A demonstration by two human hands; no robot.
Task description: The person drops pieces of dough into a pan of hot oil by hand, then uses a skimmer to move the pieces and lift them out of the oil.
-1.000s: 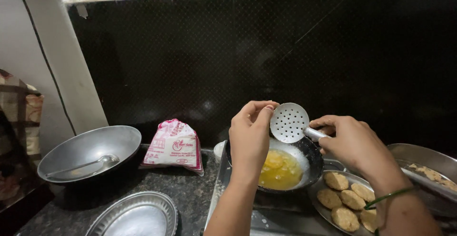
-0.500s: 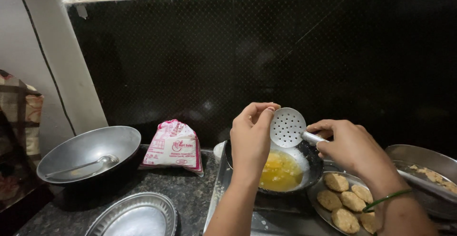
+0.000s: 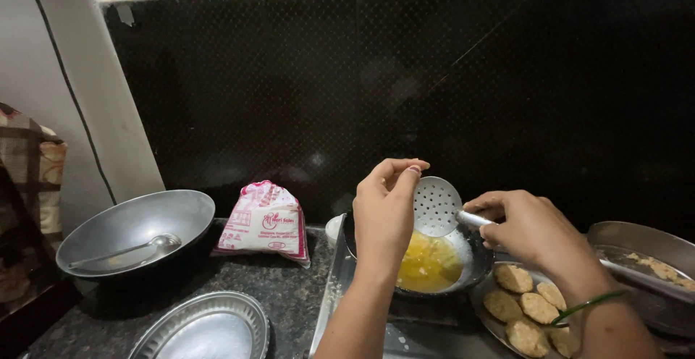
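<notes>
Right hand [image 3: 532, 229] grips the perforated skimmer [image 3: 436, 205] handle over the pan [image 3: 478, 261] w/ hot yellow oil, left hand [image 3: 384, 210] pinches its rim, so a slip could probably splash oil on fingers.

— What do you have at lower centre of the frame?
— Your right hand [image 3: 532, 225] grips the perforated skimmer [image 3: 436, 205] by its handle above the dark pan [image 3: 478, 261] of yellow oil; your left hand [image 3: 384, 210] pinches its rim.
</notes>
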